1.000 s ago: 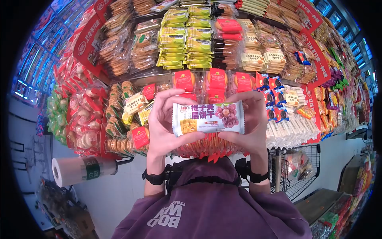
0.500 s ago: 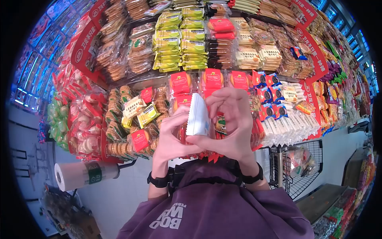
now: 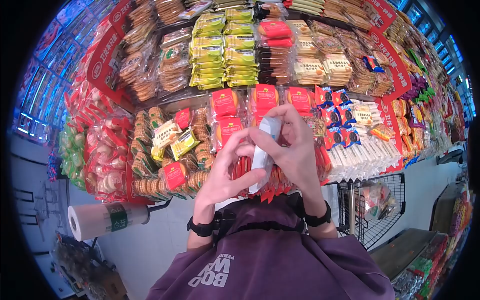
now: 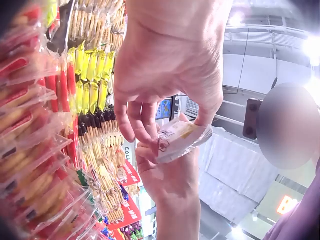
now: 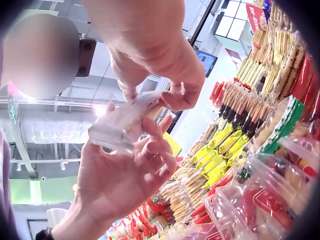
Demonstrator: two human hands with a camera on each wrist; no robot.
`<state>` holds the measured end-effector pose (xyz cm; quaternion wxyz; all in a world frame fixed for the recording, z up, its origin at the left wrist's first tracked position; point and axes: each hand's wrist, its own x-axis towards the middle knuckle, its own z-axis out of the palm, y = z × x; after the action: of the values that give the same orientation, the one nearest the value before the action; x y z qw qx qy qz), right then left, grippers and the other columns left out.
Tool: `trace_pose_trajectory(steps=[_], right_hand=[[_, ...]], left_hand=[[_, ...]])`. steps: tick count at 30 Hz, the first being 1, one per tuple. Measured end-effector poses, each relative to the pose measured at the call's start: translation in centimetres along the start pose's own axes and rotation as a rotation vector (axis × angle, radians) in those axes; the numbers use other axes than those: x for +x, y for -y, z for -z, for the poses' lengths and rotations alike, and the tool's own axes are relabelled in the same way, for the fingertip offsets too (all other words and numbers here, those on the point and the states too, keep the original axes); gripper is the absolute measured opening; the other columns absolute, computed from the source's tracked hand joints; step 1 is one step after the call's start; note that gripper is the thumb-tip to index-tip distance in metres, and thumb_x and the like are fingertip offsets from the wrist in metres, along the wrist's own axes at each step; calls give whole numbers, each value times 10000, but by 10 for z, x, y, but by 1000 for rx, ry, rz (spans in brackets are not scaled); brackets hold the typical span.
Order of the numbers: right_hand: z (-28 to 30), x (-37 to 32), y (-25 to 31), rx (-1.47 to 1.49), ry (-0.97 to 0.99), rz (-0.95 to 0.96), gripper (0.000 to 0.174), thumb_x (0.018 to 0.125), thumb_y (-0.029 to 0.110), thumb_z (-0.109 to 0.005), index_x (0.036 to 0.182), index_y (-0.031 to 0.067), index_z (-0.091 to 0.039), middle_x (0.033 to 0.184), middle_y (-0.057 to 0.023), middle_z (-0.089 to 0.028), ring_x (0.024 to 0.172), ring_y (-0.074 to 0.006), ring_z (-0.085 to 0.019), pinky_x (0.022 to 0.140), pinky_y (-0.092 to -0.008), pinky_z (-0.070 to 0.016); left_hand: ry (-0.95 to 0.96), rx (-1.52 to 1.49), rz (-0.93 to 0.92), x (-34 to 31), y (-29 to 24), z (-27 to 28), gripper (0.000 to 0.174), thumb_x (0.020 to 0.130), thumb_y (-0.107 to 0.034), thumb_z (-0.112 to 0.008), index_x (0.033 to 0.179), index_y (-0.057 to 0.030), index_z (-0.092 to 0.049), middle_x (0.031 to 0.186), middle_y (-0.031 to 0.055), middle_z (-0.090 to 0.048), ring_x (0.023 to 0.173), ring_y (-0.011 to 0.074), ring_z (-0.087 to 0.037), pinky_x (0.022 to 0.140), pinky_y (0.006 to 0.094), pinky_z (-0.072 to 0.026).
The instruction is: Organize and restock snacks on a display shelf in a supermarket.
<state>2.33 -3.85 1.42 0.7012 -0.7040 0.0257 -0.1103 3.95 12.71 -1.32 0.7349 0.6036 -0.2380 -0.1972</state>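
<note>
In the head view a white biscuit packet (image 3: 264, 155) is held in front of the chest, turned edge-on so that a narrow side faces up. My left hand (image 3: 223, 172) grips it from the left, thumb along its near end. From the other side my right hand (image 3: 296, 156) pinches it, thumb across its upper part and fingers curled by the far end. Part of the printed front of the packet (image 4: 181, 140) shows in the left wrist view, between finger and thumb. The right wrist view shows its crimped end (image 5: 111, 136) near the left palm.
Behind the hands rise tiers of packed biscuits, with yellow packets (image 3: 207, 52) in the middle and blue packets (image 3: 334, 119) at the right. A plastic-bag roll (image 3: 100, 218) juts out at lower left. A wire shopping cart (image 3: 377, 207) stands at the right.
The packet has turned from its grape-printed front facing up to standing edge-on, now tilted. The hands have come closer together, and the right thumb has moved across the packet.
</note>
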Motion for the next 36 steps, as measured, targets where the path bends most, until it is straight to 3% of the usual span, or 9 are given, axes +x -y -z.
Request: trace_pose_trajectory(steps=[2,6,7,11,14,23,26,29,36], right_hand=[[6,-1,2,89,28,50,413,752,136,-803,1063,44,-547,880,-30,-605,739,-57,-599,602,-217,-466],[27,-5,2,89,127,135,426,734,73,-804,1070,46,-545,990,-36,-597,879,-79,-599,765,-252,-489],[33,-7,3,61,160,143,413,713,94,-821,1033,62,-563,1064,-47,-603,954,-143,-599,840,-305,-486],[48,-2,8,-670,248,495,371,664,163,-835,940,95,-596,1158,-64,-617,1113,-280,-530,955,-428,-433],[49,-3,9,-835,414,564,360,693,195,-807,961,86,-593,1144,-63,-618,1135,-273,-523,972,-450,-414],[57,30,75,-1135,582,892,355,686,150,-737,995,58,-587,927,-39,-588,920,-198,-575,856,-328,-460],[64,61,109,-1234,646,882,347,691,148,-740,978,41,-577,907,-60,-606,888,-220,-581,821,-343,-473],[74,113,129,-1183,600,1089,318,759,192,-704,955,-6,-551,831,-134,-619,853,-301,-593,751,-411,-488],[96,263,142,-1203,506,1034,349,804,205,-691,1026,-4,-522,793,-177,-591,777,-370,-593,695,-441,-458]], left_hand=[[31,118,-93,4,-2,5,794,734,-40,-784,1409,-37,-367,1014,60,-658,1022,134,-587,998,327,-386],[-202,443,-292,5,-6,13,745,629,-87,-864,1292,-31,-528,939,67,-682,918,145,-641,875,310,-472],[-278,532,-352,5,-11,12,586,603,-88,-871,1140,-33,-645,926,82,-693,865,172,-663,831,322,-498],[-218,797,-442,6,-17,15,452,559,-72,-880,978,-37,-714,978,97,-713,866,215,-657,796,327,-505],[-152,882,-485,10,-20,9,466,555,-48,-859,997,-41,-710,976,89,-702,869,230,-642,792,340,-502],[9,1189,-664,36,-72,3,462,672,-162,-806,1075,-19,-633,969,84,-625,901,258,-568,764,373,-462],[46,1337,-691,62,-107,3,465,661,-185,-822,1050,-10,-639,964,84,-649,889,274,-585,809,400,-479],[11,1491,-820,107,-130,11,430,723,-224,-790,1066,-19,-631,942,112,-649,930,293,-586,841,411,-484],[-5,1731,-889,257,-161,50,396,849,-298,-702,1112,-21,-599,944,158,-639,960,322,-569,848,413,-472]])
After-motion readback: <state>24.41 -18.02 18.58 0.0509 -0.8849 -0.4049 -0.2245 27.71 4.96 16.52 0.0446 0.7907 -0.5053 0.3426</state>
